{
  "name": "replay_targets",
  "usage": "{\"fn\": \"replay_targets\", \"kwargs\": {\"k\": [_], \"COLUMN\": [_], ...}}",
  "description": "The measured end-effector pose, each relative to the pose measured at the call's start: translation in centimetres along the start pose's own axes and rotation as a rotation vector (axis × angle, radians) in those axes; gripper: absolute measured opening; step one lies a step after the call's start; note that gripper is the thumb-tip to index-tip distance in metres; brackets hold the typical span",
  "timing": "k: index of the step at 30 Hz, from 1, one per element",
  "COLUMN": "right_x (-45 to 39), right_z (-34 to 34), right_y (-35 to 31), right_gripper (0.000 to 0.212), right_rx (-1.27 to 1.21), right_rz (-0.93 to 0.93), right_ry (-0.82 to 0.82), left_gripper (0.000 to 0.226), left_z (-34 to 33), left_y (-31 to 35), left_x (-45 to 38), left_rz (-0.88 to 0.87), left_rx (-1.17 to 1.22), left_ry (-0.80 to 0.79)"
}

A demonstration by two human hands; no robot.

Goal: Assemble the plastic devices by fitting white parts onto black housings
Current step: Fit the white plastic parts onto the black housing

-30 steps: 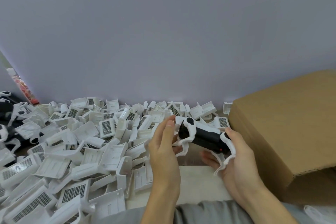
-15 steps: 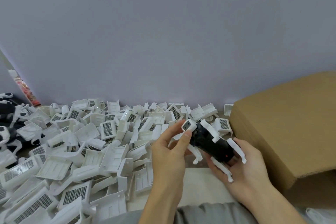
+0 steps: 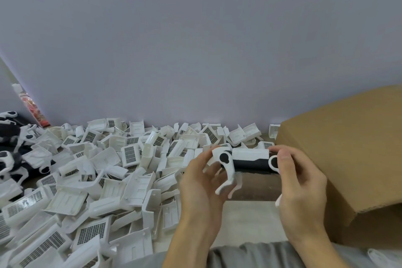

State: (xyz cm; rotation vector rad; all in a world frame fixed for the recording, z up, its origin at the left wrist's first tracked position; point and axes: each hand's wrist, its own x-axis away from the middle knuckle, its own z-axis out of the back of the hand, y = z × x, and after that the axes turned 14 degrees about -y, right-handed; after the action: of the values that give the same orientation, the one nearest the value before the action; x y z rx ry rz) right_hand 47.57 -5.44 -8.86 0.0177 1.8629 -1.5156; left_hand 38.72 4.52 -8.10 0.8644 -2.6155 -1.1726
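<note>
A black housing with white parts on it, the device, lies level between both hands above the table. A white cover sits along its top and white legs hang down at its left end. My left hand grips the left end, fingers curled round the legged part. My right hand grips the right end, thumb over the white ring cap. A large heap of loose white parts with grille faces covers the table to the left.
A brown cardboard box stands at the right, close to my right hand. Several black-and-white devices lie at the far left edge. The wall rises right behind the heap. A strip of bare table shows under the hands.
The device has been turned from a tilted pose to lying level, white cover up. Both hands rose slightly and my right hand shifted from cradling it below to gripping its right end.
</note>
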Motion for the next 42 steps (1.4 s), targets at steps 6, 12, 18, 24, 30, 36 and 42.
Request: {"fn": "replay_targets", "kwargs": {"k": [6, 12, 18, 24, 30, 36, 42], "right_x": [0.6, 0.5, -0.1, -1.6, -0.8, -0.3, 1.6], "right_z": [0.1, 0.1, 0.1, 1.1, 0.7, 0.6, -0.6], "right_y": [-0.8, -0.3, 0.2, 0.6, -0.2, -1.5, -3.1], "right_gripper": [0.025, 0.025, 0.032, 0.033, 0.046, 0.028, 0.017], "right_rx": [0.268, 0.296, 0.195, -0.201, -0.158, -0.107, 0.082], "right_rz": [0.355, 0.369, 0.158, -0.433, -0.640, -0.725, -0.736], "right_ry": [-0.122, -0.151, -0.115, -0.118, -0.456, -0.643, -0.574], "left_gripper": [0.032, 0.028, 0.045, 0.044, 0.051, 0.052, 0.049], "left_z": [-0.1, 0.1, 0.3, 0.4, -0.1, -0.4, 0.3], "left_y": [-0.7, -0.7, -0.9, -0.2, -0.1, 0.0, 0.2], "left_x": [-0.1, -0.1, -0.2, 0.0, 0.3, 0.1, -0.3], "left_rz": [-0.012, -0.053, -0.066, -0.107, -0.150, -0.147, 0.010], "left_rx": [-0.161, -0.150, -0.213, -0.076, -0.212, -0.302, -0.377], "left_ry": [-0.010, 0.009, -0.039, -0.036, -0.152, -0.013, 0.177]}}
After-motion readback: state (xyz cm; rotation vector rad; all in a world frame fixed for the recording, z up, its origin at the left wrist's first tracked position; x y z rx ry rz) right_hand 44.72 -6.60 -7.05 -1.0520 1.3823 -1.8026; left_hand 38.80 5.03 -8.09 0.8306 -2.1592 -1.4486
